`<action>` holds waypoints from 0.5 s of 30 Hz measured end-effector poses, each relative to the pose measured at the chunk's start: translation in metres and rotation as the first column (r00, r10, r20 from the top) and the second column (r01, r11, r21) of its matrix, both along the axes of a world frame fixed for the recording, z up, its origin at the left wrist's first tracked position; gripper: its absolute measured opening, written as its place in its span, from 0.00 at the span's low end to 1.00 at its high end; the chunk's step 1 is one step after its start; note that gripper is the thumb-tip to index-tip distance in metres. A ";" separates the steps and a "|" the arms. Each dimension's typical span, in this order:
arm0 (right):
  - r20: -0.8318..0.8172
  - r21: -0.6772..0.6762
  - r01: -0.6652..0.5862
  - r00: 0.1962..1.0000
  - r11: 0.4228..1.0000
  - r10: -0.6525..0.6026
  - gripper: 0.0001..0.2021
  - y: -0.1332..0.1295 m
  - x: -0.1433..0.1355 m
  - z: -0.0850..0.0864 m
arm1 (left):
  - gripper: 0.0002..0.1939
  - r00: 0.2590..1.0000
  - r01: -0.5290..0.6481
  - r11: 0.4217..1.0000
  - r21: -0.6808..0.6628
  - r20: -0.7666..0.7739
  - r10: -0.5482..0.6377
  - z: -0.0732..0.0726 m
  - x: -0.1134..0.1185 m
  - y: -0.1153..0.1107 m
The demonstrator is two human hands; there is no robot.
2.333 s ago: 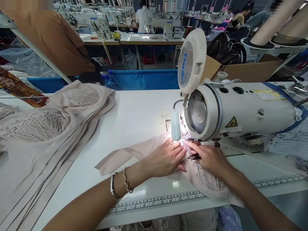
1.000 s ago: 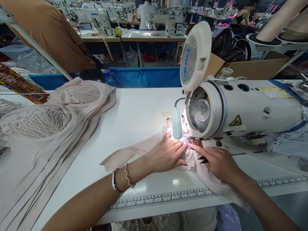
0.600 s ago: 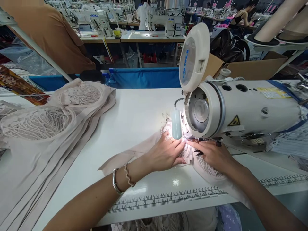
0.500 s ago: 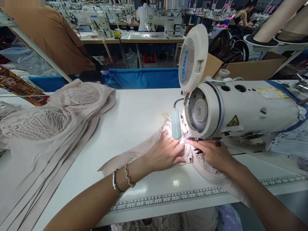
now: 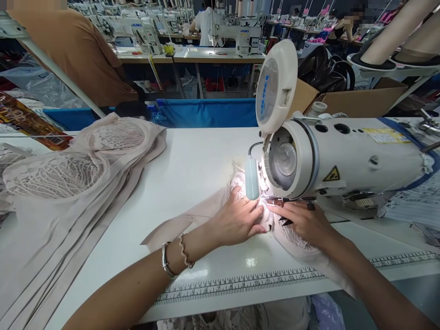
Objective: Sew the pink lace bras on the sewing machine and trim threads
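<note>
Softly, pale lace fabric (image 5: 296,239) wrinkles on the glossy counter (image 5: 192,169) — left hand (image 5: 237,220) palm-down, loosely spread; right hand (image 5: 304,222) curled round a pointed black tool (image 5: 286,222).

Pale pink lace fabric (image 5: 268,220), bunched

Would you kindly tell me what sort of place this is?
Probably a sewing workshop: lace fabric lies at a sewing machine, similar pieces are piled at left, and more machines stand on tables behind.
</note>
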State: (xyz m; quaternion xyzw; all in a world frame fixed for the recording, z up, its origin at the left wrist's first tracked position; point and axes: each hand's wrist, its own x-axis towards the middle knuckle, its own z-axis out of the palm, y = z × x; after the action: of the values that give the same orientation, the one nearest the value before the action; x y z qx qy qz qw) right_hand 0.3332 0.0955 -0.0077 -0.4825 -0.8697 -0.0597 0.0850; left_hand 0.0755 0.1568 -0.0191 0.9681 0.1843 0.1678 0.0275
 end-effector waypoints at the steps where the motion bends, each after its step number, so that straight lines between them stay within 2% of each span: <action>1: 0.001 -0.024 0.009 1.000 1.000 -0.009 0.34 0.001 0.000 0.000 | 0.31 1.000 -0.009 1.000 -0.003 -0.002 0.009 0.000 0.000 0.001; 5: -0.042 -0.204 0.111 0.992 0.973 -0.122 0.35 0.007 -0.002 -0.007 | 0.34 0.998 -0.055 0.998 -0.001 -0.032 0.055 -0.003 -0.001 0.003; 8: -0.098 -0.321 0.141 0.979 0.937 -0.180 0.35 0.012 -0.001 -0.017 | 0.36 0.994 -0.093 0.993 0.074 -0.052 0.097 -0.005 -0.002 0.001; 9: -0.117 -0.346 0.142 0.974 0.928 -0.193 0.35 0.013 0.000 -0.021 | 0.34 0.993 -0.103 0.988 0.115 -0.052 0.109 -0.006 -0.001 -0.001; 11: -0.150 -0.372 0.138 0.967 0.918 -0.206 0.35 0.014 0.002 -0.026 | 0.26 0.993 -0.092 0.978 0.185 -0.051 0.103 -0.007 -0.001 -0.005; 13: -0.168 -0.368 0.134 0.963 0.920 -0.208 0.35 0.012 0.004 -0.029 | 0.16 0.996 -0.040 0.979 0.199 -0.069 0.055 -0.007 0.000 -0.009; 15: -0.186 -0.349 0.134 0.960 0.928 -0.208 0.35 0.009 0.006 -0.029 | 0.15 0.996 0.005 0.985 0.175 -0.092 0.011 -0.007 0.001 -0.011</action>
State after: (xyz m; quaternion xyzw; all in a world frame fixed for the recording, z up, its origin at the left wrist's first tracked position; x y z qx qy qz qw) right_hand 0.3395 0.1043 -0.0369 -0.5679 -0.8068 0.1344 0.0923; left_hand 0.0760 0.1461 -0.0260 0.9732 0.1712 0.1385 -0.0662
